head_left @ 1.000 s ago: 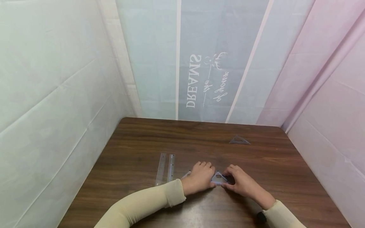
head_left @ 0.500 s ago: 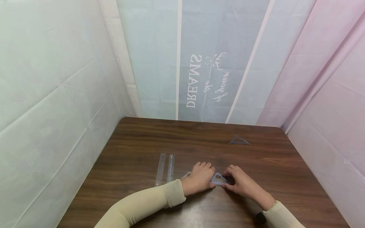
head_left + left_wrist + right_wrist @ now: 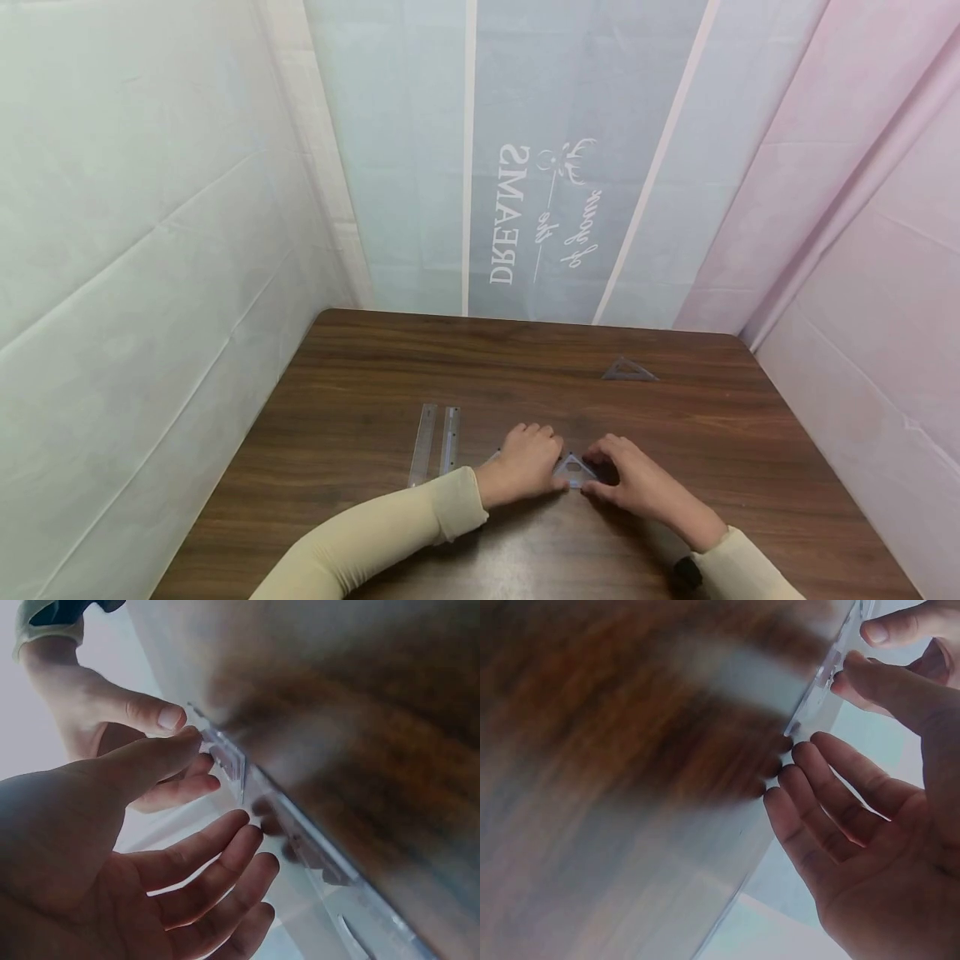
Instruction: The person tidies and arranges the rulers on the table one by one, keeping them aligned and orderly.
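A small clear set square [image 3: 576, 482] with blue edges lies flat on the table between both hands. From its left side my left hand [image 3: 527, 465] holds it, thumb and index fingertip at the edge. Opposite, my right hand [image 3: 637, 479] grips its right corner between thumb and fingers. In the left wrist view the set square [image 3: 232, 760] shows edge-on near both thumbs. A second clear piece with a pointed tip [image 3: 494, 455] sticks out behind my left wrist, mostly hidden. Left of it stand two rulers side by side: a plain clear one [image 3: 423, 446] and a blue-marked one [image 3: 450, 442].
Another clear set square [image 3: 630, 376] lies alone at the back right of the brown wooden table [image 3: 360, 358]. Fabric walls rise behind the table and along both sides. My left sleeve [image 3: 390, 525] covers the rulers' near ends.
My left hand has shifted slightly left, hiding more of the pointed clear piece. Both hands stay on the set square, which has hardly moved.
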A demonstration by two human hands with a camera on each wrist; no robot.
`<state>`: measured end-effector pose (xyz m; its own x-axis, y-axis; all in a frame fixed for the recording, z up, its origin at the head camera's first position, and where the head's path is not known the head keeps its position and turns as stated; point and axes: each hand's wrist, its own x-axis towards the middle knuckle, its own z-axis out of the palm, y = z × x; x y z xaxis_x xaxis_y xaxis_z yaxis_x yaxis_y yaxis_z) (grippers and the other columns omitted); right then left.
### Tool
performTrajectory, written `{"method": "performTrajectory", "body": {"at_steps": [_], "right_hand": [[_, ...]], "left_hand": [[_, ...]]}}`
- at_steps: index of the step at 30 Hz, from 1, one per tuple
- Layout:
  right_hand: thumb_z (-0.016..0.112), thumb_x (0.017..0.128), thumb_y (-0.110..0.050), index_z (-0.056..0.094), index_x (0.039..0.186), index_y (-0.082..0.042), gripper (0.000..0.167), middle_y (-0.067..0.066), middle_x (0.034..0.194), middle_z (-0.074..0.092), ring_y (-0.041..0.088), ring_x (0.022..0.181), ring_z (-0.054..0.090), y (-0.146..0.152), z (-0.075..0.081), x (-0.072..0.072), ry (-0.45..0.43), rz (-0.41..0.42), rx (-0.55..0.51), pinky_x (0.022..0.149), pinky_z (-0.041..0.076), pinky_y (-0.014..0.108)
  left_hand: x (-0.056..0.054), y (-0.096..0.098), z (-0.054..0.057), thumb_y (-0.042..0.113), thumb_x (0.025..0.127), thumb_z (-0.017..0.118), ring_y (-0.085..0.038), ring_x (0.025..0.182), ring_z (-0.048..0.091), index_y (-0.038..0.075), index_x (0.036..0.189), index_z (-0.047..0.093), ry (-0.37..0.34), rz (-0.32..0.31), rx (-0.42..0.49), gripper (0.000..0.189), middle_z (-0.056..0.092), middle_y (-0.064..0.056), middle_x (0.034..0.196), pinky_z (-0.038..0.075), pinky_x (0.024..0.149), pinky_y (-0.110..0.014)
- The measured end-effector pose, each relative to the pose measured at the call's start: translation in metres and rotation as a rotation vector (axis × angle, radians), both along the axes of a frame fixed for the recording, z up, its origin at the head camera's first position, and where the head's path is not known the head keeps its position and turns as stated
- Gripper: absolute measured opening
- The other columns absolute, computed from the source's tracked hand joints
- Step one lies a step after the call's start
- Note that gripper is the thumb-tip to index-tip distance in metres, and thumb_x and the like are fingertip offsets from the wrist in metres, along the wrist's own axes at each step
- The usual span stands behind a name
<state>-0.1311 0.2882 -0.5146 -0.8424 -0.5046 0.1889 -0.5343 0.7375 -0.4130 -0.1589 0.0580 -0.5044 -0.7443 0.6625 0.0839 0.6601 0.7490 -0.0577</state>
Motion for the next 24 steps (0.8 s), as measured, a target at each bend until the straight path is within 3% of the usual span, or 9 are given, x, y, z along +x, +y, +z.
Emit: {"method": "performTrajectory", "body": {"at_steps": [3, 8, 12, 24], "right_hand": [[0.089, 0.092, -0.022, 0.07, 0.112, -0.006, 0.031, -0.001, 0.104, 0.068, 0.017, 0.095, 0.066, 0.002, 0.002, -0.003, -0.015, -0.014, -0.027, 0.081, 0.058, 0.037], [0.084, 0.097, -0.023, 0.073, 0.112, -0.011, 0.022, -0.004, 0.106, 0.069, 0.016, 0.098, 0.068, 0.005, 0.008, -0.01, -0.056, -0.091, -0.039, 0.084, 0.059, 0.04], [0.085, 0.096, -0.02, 0.074, 0.111, -0.013, 0.02, -0.006, 0.106, 0.07, 0.017, 0.099, 0.069, 0.012, 0.013, -0.017, -0.033, -0.124, -0.035, 0.085, 0.059, 0.044], [0.085, 0.096, -0.022, 0.073, 0.122, -0.003, 0.035, 0.008, 0.116, 0.07, 0.031, 0.105, 0.069, 0.039, 0.013, -0.047, -0.015, -0.158, -0.045, 0.091, 0.058, 0.056]], "left_hand": [[-0.004, -0.001, 0.004, 0.065, 0.089, 0.08, -0.011, 0.09, 0.062, 0.024, 0.093, 0.069, -0.009, -0.003, 0.018, 0.043, 0.066, 0.008, 0.095, 0.052, 0.081, -0.03], [-0.015, -0.001, 0.008, 0.066, 0.093, 0.075, -0.013, 0.092, 0.064, 0.026, 0.101, 0.073, -0.015, -0.003, 0.045, 0.04, 0.066, 0.009, 0.097, 0.054, 0.085, -0.032], [-0.026, 0.002, 0.012, 0.064, 0.093, 0.076, -0.013, 0.094, 0.065, 0.026, 0.108, 0.075, -0.037, 0.003, 0.074, 0.04, 0.067, 0.009, 0.1, 0.055, 0.086, -0.032], [-0.062, 0.019, 0.02, 0.061, 0.097, 0.074, -0.017, 0.113, 0.066, 0.02, 0.132, 0.073, -0.145, 0.038, 0.145, 0.054, 0.07, 0.002, 0.126, 0.056, 0.093, -0.032]]}}
